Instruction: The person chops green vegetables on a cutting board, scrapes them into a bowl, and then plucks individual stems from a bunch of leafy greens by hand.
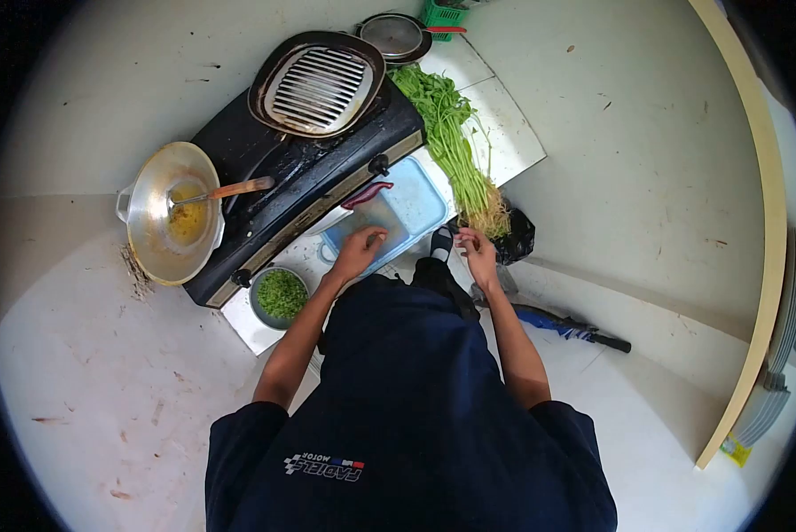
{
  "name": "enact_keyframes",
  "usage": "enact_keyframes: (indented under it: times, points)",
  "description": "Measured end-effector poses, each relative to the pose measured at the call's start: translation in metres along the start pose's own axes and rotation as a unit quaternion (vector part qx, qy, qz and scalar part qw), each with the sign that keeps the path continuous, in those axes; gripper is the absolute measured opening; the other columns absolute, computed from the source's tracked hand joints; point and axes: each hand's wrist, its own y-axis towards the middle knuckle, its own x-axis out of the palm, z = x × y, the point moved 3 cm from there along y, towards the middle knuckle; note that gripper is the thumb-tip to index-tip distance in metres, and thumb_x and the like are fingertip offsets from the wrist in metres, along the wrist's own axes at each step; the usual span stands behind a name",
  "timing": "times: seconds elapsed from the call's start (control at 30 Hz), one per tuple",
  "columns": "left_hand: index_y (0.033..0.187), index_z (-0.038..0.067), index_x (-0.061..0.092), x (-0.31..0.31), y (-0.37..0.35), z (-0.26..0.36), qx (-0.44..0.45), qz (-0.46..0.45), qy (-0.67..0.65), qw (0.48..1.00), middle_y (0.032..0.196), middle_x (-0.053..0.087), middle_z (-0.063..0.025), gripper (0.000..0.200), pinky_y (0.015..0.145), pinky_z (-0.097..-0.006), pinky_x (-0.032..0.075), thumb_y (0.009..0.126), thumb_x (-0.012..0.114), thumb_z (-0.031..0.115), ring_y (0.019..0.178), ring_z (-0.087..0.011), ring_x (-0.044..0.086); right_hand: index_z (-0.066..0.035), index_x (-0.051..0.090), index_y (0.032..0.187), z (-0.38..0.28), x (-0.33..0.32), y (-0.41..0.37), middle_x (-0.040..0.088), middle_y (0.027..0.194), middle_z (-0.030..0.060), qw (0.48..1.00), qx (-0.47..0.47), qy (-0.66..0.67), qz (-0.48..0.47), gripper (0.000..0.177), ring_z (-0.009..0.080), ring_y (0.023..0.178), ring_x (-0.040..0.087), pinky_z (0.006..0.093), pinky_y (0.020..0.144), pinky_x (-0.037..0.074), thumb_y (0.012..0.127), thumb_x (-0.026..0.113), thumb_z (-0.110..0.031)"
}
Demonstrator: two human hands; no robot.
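My left hand is over the near left part of a blue tray, its fingers loosely bent with nothing visible between them. A dark red chili lies at the tray's left side, beyond that hand. My right hand is just off the tray's right corner, close to the roots of a bunch of leafy green stalks. Its fingers are pinched together by a small dark thing too small to name. Left of my left hand stands a bowl of chopped greens.
A black stove holds a grill pan and a wok with a wooden-handled utensil. A round pan and green basket stand behind. A black bag and blue umbrella lie right.
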Motion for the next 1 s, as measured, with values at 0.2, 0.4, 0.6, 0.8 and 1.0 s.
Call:
enact_keyframes:
  times: [0.2, 0.4, 0.6, 0.8, 1.0]
  points:
    - [0.118, 0.003, 0.069, 0.038, 0.035, 0.022, -0.006, 0.064, -0.048, 0.997, 0.106, 0.072, -0.0137, 0.026, 0.079, -0.0343, 0.054, 0.102, 0.060, 0.021, 0.088, -0.0204, 0.068, 0.001, 0.066, 0.113, -0.015, -0.060, 0.072, 0.071, 0.095, 0.0060, 0.995, -0.076, 0.033, 0.062, 0.019, 0.0118, 0.084, 0.065, 0.0281, 0.079, 0.052, 0.101, 0.053, -0.005]
    - [0.123, 0.003, 0.067, 0.092, 0.089, 0.035, -0.026, 0.071, -0.140, 0.987, 0.111, 0.072, -0.0096, 0.028, 0.076, -0.0293, 0.054, 0.103, 0.058, 0.020, 0.088, -0.0157, 0.067, 0.000, 0.070, 0.111, -0.032, -0.102, 0.126, 0.072, 0.091, 0.0077, 0.983, -0.114, -0.130, 0.060, 0.020, 0.0143, 0.083, 0.066, 0.0291, 0.078, 0.052, 0.094, 0.061, -0.007]
    - [0.138, 0.004, 0.055, 0.133, 0.156, 0.063, -0.093, 0.139, -0.166, 0.972, 0.123, 0.066, -0.0075, 0.041, 0.073, -0.0302, 0.054, 0.102, 0.061, 0.022, 0.092, -0.0160, 0.066, 0.001, 0.068, 0.122, -0.025, -0.098, 0.175, 0.068, 0.111, 0.0189, 0.966, -0.177, -0.184, -0.037, 0.039, 0.0313, 0.092, 0.070, 0.0381, 0.082, 0.056, 0.089, 0.070, -0.019]
    - [0.153, 0.002, 0.033, 0.151, 0.199, 0.054, -0.129, 0.157, -0.220, 0.954, 0.135, 0.052, -0.0107, 0.061, 0.080, -0.0332, 0.055, 0.098, 0.058, 0.012, 0.102, -0.0185, 0.061, 0.001, 0.067, 0.124, -0.021, -0.069, 0.201, 0.067, 0.113, 0.0164, 0.956, -0.170, -0.233, -0.057, 0.042, 0.0279, 0.089, 0.070, 0.0363, 0.084, 0.055, 0.087, 0.073, -0.018]
    - [0.148, -0.001, 0.038, 0.149, 0.200, 0.058, -0.171, 0.106, -0.267, 0.943, 0.112, 0.058, -0.0060, 0.056, 0.081, -0.0313, 0.055, 0.098, 0.057, 0.014, 0.097, -0.0154, 0.060, 0.001, 0.066, 0.122, -0.030, -0.048, 0.187, 0.068, 0.107, 0.0174, 0.963, -0.184, -0.189, -0.054, 0.039, 0.0279, 0.087, 0.068, 0.0381, 0.080, 0.055, 0.085, 0.070, -0.010]
